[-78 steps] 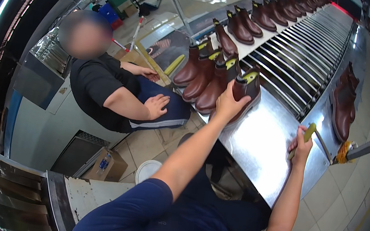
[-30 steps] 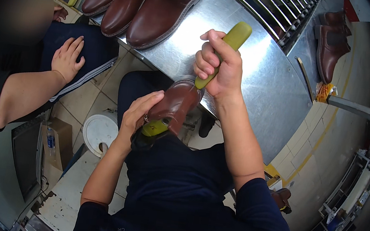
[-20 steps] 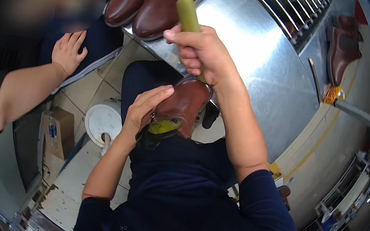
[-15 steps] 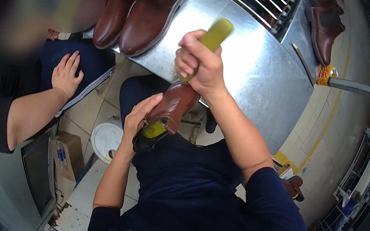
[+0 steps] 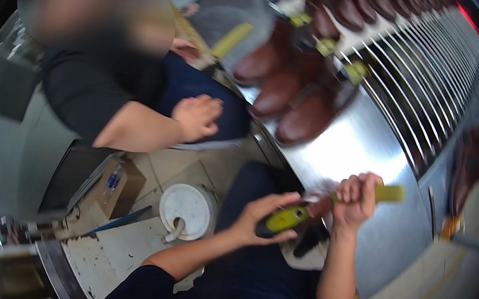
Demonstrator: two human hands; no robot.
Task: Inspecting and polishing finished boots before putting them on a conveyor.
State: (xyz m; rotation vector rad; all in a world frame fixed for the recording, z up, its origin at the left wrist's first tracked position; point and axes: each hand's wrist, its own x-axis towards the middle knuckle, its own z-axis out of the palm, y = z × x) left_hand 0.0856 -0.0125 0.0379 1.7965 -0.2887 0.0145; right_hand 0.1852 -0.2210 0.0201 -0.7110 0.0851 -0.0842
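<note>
My left hand [image 5: 270, 214] is wrapped around the heel end of a brown leather boot [image 5: 320, 208]. A yellow-green shoe last [image 5: 286, 218] fills its opening. My right hand [image 5: 357, 198] is closed in a fist round a flat olive-green bar [image 5: 391, 193], whose end sticks out to the right. The fist is close to the boot's toe part, which is partly hidden; whether bar and leather touch I cannot tell. Both hands are over the near edge of a metal table [image 5: 383, 253]. Motion blurs the picture.
Several brown boots [image 5: 300, 124] stand on the table beyond my hands, beside a slatted metal rack [image 5: 423, 83]. At left sits a co-worker, one hand [image 5: 198, 117] on the thigh. Another olive bar [image 5: 231, 41] is near them. A white bucket [image 5: 186, 206] stands on the floor.
The view has swung left, so the scene appears further right and lower. My right hand has lowered beside the boot, and its bar now points right instead of up. The boot stays in my left hand.
</note>
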